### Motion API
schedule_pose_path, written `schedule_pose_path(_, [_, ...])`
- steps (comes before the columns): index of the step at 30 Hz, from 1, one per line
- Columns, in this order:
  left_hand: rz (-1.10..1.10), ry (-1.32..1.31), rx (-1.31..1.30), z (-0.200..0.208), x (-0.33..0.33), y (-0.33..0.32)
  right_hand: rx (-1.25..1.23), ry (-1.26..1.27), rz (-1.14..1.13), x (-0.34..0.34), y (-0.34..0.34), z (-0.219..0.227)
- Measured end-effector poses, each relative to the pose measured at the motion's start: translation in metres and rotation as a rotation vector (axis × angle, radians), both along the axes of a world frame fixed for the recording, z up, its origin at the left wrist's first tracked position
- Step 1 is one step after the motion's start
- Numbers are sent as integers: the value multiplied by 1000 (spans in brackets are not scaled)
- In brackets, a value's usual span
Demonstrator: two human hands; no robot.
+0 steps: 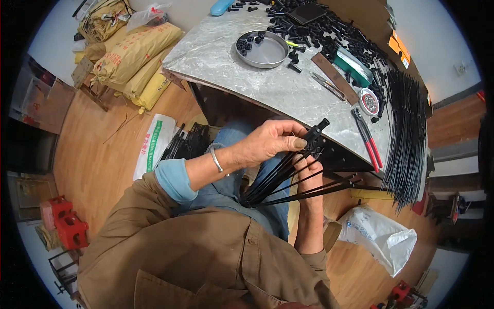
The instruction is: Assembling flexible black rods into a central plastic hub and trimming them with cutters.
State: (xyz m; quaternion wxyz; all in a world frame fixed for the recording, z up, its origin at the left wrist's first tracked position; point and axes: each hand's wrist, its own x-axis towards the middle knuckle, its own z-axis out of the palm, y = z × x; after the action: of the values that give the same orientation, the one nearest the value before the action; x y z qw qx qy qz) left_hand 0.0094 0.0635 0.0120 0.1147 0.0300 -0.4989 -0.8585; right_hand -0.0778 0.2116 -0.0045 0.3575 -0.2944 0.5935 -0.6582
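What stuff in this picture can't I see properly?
In the head view:
Right hand: partly hidden behind black rods.
Yellow sacks: their sides hide what's inside.
Small bowl: its bits are too small to name.
Blue object: cut off by the top edge.

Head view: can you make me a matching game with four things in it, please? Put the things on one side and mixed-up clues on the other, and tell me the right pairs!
Things:
1. Round metal tray
2. Pliers
3. Black rod frame
4. Bracelet

Clues:
A. Around the left wrist
B. Red-handled, lying on the table
C. Gripped near its top by the left hand
D. Has small black pieces inside

Right pairs: 1-D, 2-B, 3-C, 4-A
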Motion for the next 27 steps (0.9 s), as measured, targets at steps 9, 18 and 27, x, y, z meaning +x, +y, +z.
schedule_pose_path(9, [230, 13, 320, -14, -3, 32, 107, -8, -31, -5, 1, -10])
schedule_pose_path(18, [269, 8, 393, -17, -1, 32, 101, -79, -73, 7, -11, 7])
schedule_pose_path(27, [158, 30, 431, -15, -1, 28, 80, -62, -65, 3, -2, -10])
